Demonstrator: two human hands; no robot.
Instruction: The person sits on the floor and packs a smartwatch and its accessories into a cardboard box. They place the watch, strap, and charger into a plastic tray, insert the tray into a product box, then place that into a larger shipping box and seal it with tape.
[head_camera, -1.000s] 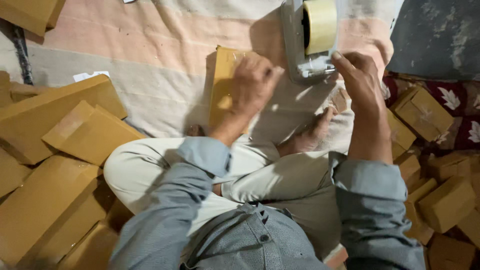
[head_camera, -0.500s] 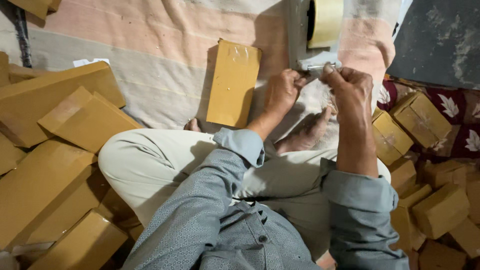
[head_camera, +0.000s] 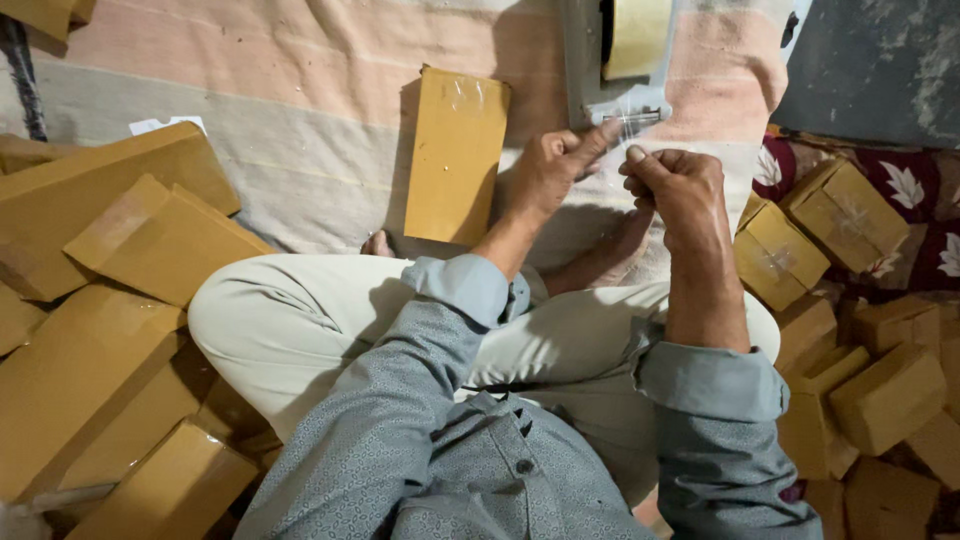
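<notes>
A person in a grey shirt is sitting cross-legged on a striped floor mat (head_camera: 250, 150), working at a grey tape dispenser (head_camera: 612, 70) standing at the mat's far edge. The left hand (head_camera: 555, 170) is reaching up to the dispenser's cutter, its forefinger extended against the toothed blade while the remaining fingers are curling loosely inward, gripping nothing that can be made out. The right hand (head_camera: 680, 190) is hovering just beside it, fingers pinched together on a strip of clear tape (head_camera: 625, 125) running from the cutter. A flat brown cardboard box (head_camera: 455, 155), already taped on top, is lying on the mat just left of the left hand, apart from both hands. Flat, unfolded cartons (head_camera: 110, 260) are piling up along the mat's left edge, while small sealed boxes (head_camera: 800, 240) are stacking beside the person's right knee, over a red patterned cloth (head_camera: 920, 215).
</notes>
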